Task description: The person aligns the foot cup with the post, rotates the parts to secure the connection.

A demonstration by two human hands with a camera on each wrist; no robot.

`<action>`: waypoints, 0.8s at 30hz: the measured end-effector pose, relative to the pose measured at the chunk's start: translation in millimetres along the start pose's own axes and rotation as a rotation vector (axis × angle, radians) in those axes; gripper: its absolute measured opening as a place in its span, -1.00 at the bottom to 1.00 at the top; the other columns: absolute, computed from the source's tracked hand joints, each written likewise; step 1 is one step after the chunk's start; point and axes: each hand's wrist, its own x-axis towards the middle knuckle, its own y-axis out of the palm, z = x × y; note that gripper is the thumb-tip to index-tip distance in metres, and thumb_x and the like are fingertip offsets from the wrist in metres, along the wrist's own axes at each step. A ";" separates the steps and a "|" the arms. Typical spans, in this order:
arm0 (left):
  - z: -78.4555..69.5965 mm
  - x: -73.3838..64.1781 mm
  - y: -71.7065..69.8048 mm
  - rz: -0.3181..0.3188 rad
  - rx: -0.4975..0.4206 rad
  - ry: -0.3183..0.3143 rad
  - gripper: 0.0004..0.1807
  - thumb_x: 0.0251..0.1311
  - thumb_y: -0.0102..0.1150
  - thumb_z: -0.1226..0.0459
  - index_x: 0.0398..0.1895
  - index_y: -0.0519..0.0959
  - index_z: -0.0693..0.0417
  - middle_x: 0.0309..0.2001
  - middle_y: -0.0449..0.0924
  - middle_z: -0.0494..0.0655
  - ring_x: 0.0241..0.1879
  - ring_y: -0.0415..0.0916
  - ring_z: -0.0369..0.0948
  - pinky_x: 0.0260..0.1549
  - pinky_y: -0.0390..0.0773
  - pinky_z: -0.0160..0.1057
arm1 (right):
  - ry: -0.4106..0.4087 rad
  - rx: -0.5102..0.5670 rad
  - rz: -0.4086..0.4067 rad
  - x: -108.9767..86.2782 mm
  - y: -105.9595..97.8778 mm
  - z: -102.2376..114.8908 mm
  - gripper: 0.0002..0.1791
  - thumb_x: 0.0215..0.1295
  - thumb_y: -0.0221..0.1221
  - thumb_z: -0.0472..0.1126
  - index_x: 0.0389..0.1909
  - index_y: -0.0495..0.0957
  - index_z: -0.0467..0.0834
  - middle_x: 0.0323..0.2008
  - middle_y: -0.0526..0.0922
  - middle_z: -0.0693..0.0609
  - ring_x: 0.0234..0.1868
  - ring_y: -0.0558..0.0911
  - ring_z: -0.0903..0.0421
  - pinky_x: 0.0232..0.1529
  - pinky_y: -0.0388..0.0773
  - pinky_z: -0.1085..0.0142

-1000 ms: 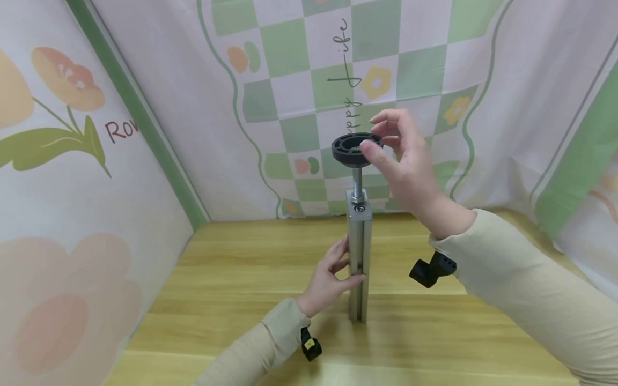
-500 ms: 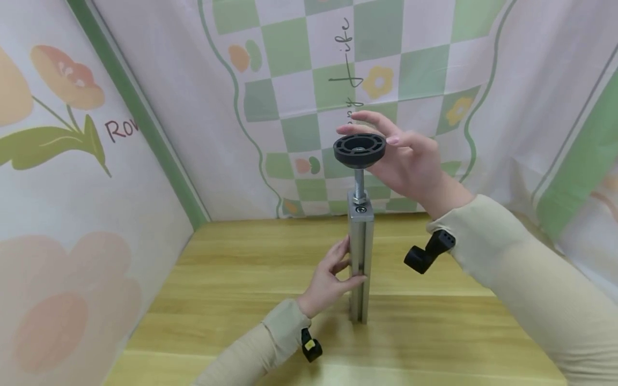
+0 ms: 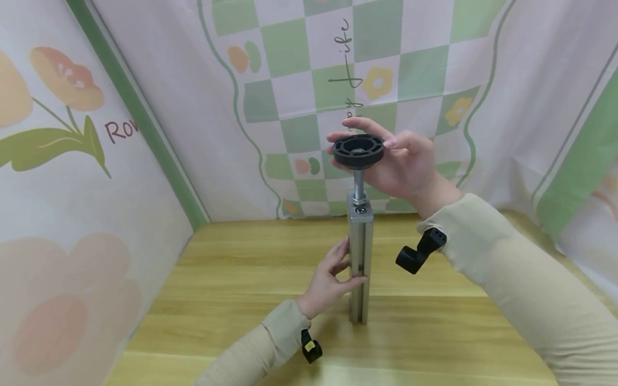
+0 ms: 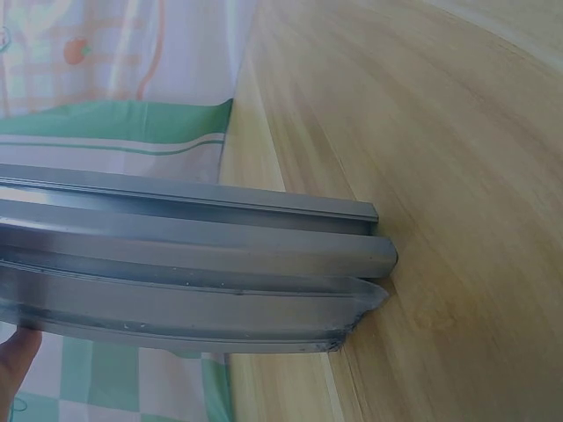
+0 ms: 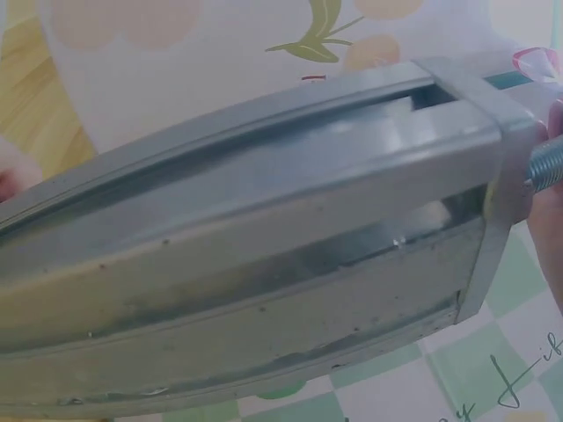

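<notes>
A silver aluminium profile (image 3: 359, 257) stands upright on the wooden table in the head view. From its end plate (image 3: 360, 212) rises a threaded bolt (image 3: 358, 185) with a nut at its base, topped by a round black levelling foot (image 3: 359, 151). My left hand (image 3: 325, 281) grips the profile below its middle, thumb across the front. Around the foot my right hand (image 3: 403, 163) reaches from the right, thumb at the rim and fingers behind it, tips showing at the left. The profile's lower end (image 4: 352, 264) meets the tabletop in the left wrist view.
The wooden table (image 3: 232, 279) extends to both sides of the profile. Printed curtains hang close around it, with a green checked panel (image 3: 285, 134) behind. A black camera mount (image 3: 420, 252) sticks out below the right wrist, another (image 3: 311, 347) below the left.
My right hand has swung from the foot's right side to reach behind it, and its fingers have since come further left around the rim. The left hand and the profile stay in place.
</notes>
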 end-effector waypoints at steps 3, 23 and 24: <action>-0.5 -0.4 0.3 -0.004 -0.002 -0.003 0.01 0.05 0.23 0.57 0.47 -0.01 -0.27 0.37 0.12 0.27 0.22 0.31 0.11 0.16 0.48 -0.15 | -0.005 -0.057 -0.007 -1.6 0.8 -0.3 -0.43 0.06 -0.06 -0.34 0.20 0.34 -0.21 0.14 0.38 -0.23 0.17 0.36 -0.07 0.32 0.26 0.25; -0.4 -0.1 1.6 -0.011 -0.010 0.006 -0.03 0.03 0.24 0.59 0.47 0.00 -0.07 0.37 0.11 0.28 0.19 0.33 0.16 0.14 0.50 -0.11 | -0.116 -0.546 -0.205 -9.8 13.3 5.8 -0.52 0.21 -0.02 -0.46 0.16 0.37 -0.11 0.09 0.44 -0.12 0.10 0.50 0.01 0.12 0.50 0.31; -0.3 -0.1 1.6 -0.009 -0.010 0.004 -0.02 0.03 0.24 0.59 0.47 0.00 -0.09 0.37 0.11 0.28 0.19 0.33 0.17 0.14 0.50 -0.12 | -0.114 -0.579 -0.240 -9.8 15.7 5.8 -0.50 0.19 -0.04 -0.48 0.15 0.38 -0.10 0.08 0.43 -0.11 0.08 0.50 0.02 0.11 0.50 0.33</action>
